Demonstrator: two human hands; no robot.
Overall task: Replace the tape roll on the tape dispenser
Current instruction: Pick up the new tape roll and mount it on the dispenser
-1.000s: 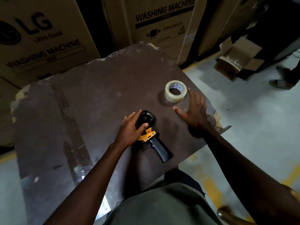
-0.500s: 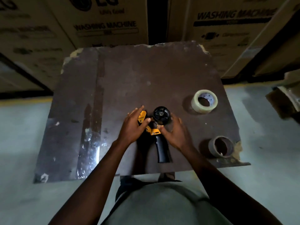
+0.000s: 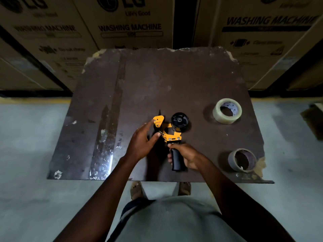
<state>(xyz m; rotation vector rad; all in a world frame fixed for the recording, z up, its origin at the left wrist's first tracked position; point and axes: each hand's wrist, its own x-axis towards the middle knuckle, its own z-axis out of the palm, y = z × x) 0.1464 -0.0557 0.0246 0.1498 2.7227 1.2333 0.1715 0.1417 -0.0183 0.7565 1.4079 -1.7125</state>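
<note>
The tape dispenser (image 3: 172, 137) is held on the surface (image 3: 174, 81): its black grip is clasped by the right hand (image 3: 186, 157), while its yellow front is touched by the open left hand (image 3: 142, 141). Its spindle (image 3: 179, 120) is seen bare, so removal appears done. The empty core (image 3: 242, 160) lies nearby; farther off, the new tape roll (image 3: 226, 110) remains to be fitted.

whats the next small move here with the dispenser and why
Probably let the left hand release the yellow frame and reach for the full clear tape roll. The dispenser's black hub is bare, the spent core lies aside on the table, and the right hand grips the handle.
</note>
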